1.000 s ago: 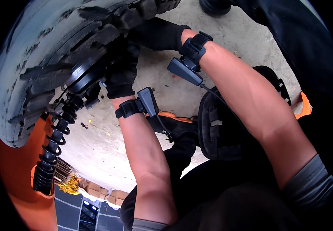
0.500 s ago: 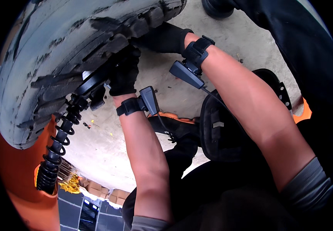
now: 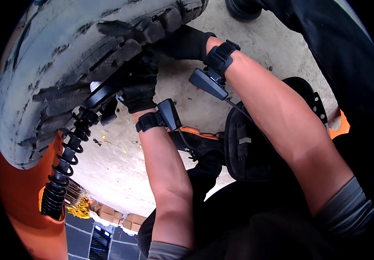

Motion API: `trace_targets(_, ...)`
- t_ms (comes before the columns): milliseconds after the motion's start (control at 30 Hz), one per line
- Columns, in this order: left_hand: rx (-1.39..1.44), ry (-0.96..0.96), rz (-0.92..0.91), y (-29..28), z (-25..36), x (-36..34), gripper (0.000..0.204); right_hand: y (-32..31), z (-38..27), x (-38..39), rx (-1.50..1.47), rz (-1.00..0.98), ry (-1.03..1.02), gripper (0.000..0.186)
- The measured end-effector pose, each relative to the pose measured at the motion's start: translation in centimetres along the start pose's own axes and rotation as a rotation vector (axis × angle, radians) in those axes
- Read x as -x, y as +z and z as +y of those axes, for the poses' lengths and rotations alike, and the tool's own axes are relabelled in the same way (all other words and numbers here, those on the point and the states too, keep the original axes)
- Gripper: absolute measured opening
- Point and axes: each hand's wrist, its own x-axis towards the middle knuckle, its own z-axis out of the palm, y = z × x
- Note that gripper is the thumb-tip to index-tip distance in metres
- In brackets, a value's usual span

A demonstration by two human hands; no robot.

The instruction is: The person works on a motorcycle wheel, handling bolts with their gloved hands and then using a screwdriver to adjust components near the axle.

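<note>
A big, worn knobbly tyre (image 3: 78, 47) fills the upper left. Under its lower edge, my left hand (image 3: 139, 91) in a black glove is up against dark parts beside the wheel; its fingers are lost in shadow. Farther off, my right hand (image 3: 182, 43), gloved the same way, reaches behind the tread blocks, which hide its fingertips. What either hand grips, if anything, does not show. From a black arm (image 3: 102, 93) next to the left hand, a black coil-spring shock absorber (image 3: 68, 156) runs down into an orange body panel (image 3: 31, 190).
Both wrists wear strapped black devices with cables. Below them are a black shoe with orange trim (image 3: 195, 134) and a black padded item (image 3: 247, 147) on the concrete floor (image 3: 109, 173). Another person's dark-clothed leg (image 3: 321, 47) stands at upper right. Cardboard boxes (image 3: 109, 213) lie at lower left.
My left wrist and forearm have shifted slightly to the right, the hand staying beside the wheel. My right arm has hardly moved. Tyre and shock absorber look the same.
</note>
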Motion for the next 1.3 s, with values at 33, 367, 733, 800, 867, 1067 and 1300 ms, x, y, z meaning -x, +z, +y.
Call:
trace_targets(33, 0.001, 0.028, -0.002, 0.2, -0.1, 0.0, 0.038, 0.0, 0.1, 0.0, 0.012, -0.005, -0.007, 0.022)
trace_targets(367, -0.008, 0.069, -0.065, -0.3, -0.4, -0.2, 0.041, -0.2, 0.0, -0.1, 0.071, -0.037, -0.008, 0.02)
trace_targets(733, 0.088, -0.038, -0.103, -0.5, -0.1, -0.2, 0.044, -0.2, -0.9, 0.0, 0.057, 0.046, 0.052, 0.027)
trace_targets(800, 0.041, 0.012, -0.068, -2.0, -0.9, -1.3, 0.041, -0.5, -0.6, 0.5, 0.043, -0.005, 0.11, 0.031)
trace_targets(867, 0.004, 0.06, -0.041, -0.6, -0.5, -0.6, 0.039, -0.6, -1.6, 0.0, 0.05, -0.039, 0.099, 0.033)
trace_targets(1067, 0.097, -0.024, -0.039, -0.6, 0.3, -0.4, 0.038, -1.9, -2.7, -1.0, 0.07, -0.281, 0.129, 0.033)
trace_targets(1300, 0.104, -0.013, -0.013, -0.8, -0.2, -0.7, 0.041, -1.9, -1.3, 0.2, -0.231, -0.219, 0.188, 0.027)
